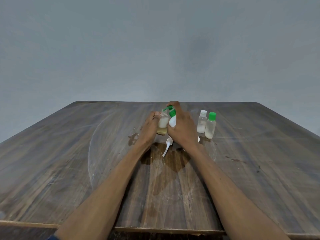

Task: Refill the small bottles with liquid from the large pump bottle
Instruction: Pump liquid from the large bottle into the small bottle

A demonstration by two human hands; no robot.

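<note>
My left hand (150,128) grips a small clear uncapped bottle (163,122), partly filled with white liquid. My right hand (181,126) wraps around the large white pump bottle (172,121), with a finger on top of its green pump head (170,110). The green nozzle points at the small bottle's open mouth. To the right stand two capped small bottles with some white liquid in them: one with a white cap (201,121), one with a green cap (210,125). A white cap with a thin tube (168,144) lies on the table below my hands.
The brown wooden table (69,153) carries wet stains (166,160) beneath my hands and a small puddle (133,137) to the left of them. A grey wall rises behind the table's far edge. The near edge runs just under my forearms.
</note>
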